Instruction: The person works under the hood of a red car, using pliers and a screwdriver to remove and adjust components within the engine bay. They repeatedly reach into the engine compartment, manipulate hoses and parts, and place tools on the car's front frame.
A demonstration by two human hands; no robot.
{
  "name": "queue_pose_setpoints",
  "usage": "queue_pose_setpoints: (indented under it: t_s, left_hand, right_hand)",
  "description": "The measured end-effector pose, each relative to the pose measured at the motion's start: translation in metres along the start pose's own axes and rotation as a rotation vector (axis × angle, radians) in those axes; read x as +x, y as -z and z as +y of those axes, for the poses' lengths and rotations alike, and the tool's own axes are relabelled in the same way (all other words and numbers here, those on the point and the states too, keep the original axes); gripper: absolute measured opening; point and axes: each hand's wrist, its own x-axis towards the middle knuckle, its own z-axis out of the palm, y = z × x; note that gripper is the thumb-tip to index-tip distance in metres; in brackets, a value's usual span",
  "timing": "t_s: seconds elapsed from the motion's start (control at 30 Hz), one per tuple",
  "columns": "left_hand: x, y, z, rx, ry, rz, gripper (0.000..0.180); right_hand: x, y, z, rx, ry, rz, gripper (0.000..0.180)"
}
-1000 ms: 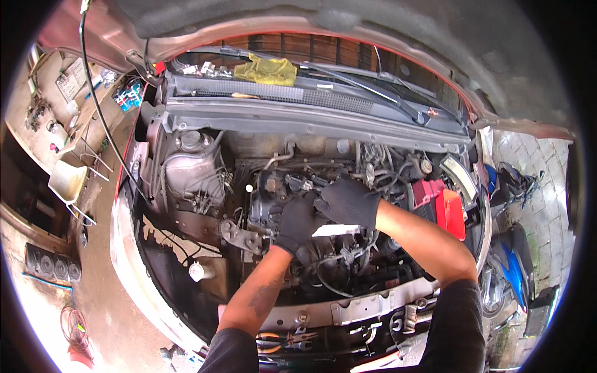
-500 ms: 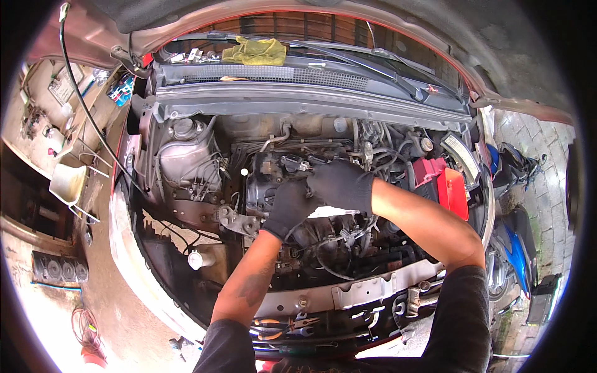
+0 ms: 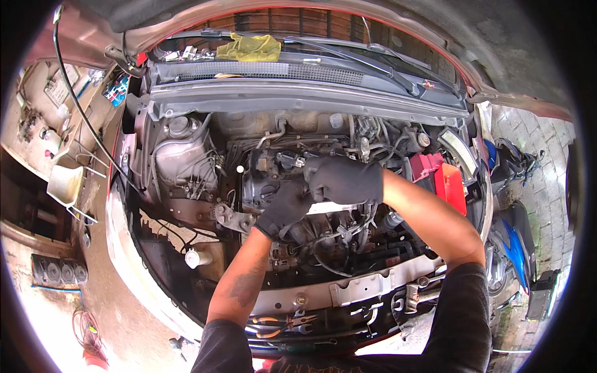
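Note:
Both my hands wear black gloves and meet over the engine (image 3: 256, 189). My right hand (image 3: 346, 179) is closed, its fingers curled toward the left hand; whatever they hold is hidden. From the lower left reaches my left hand (image 3: 284, 210), its fingers bent in against the right hand's fingertips. What it grips, if anything, does not show. Just below the right hand lies a bright white strip (image 3: 339, 207), partly covered; I cannot tell what it is. Dark connectors (image 3: 290, 160) sit on the engine top beyond the hands.
A red battery cover (image 3: 450, 188) stands right of the engine. Orange-handled pliers (image 3: 267, 327) and wrenches lie along the front edge. A yellow cloth (image 3: 250, 47) rests below the windshield. A white-capped reservoir (image 3: 198, 258) is at the left front. The raised hood (image 3: 485, 43) hangs overhead.
My right hand has shifted slightly right and its curled fingers now show more. The left hand stays near the same spot, against it. The whole view has moved a little.

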Motion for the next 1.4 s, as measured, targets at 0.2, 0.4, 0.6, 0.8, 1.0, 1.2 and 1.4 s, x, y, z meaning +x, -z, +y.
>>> queue_pose_setpoints:
  t_s: [0.2,0.4,0.6,0.8,1.0,1.2,1.4]
  left_hand:
    - [0.001,-0.006,0.039,0.534,0.182,0.049,0.029]
    - [-0.014,-0.015,-0.023,0.193,0.069,0.012,0.029]
    - [-0.003,-0.008,0.027,0.446,0.135,0.032,0.027]
    - [-0.013,-0.006,0.012,0.268,0.052,-0.016,0.035]
    - [-0.010,-0.003,0.009,0.286,-0.048,0.167,0.042]
    - [-0.008,-0.006,0.016,0.426,0.130,0.129,0.044]
    - [-0.009,-0.006,0.006,0.036,-0.034,0.032,0.035]
  right_hand:
    - [0.003,-0.007,-0.017,-0.124,-0.456,-0.109,0.020]
    - [-0.012,-0.010,0.003,0.133,0.012,0.055,0.019]
    - [-0.004,0.007,-0.018,-0.267,-0.354,-0.157,0.026]
    - [-0.009,-0.009,0.000,-0.290,-0.098,-0.092,0.018]
    - [-0.002,-0.009,-0.016,-0.123,-0.119,0.094,0.022]
    - [0.020,0.004,-0.046,-0.325,-0.569,-0.274,0.016]
    - [-0.005,-0.019,-0.022,-0.449,-0.153,-0.043,0.011]
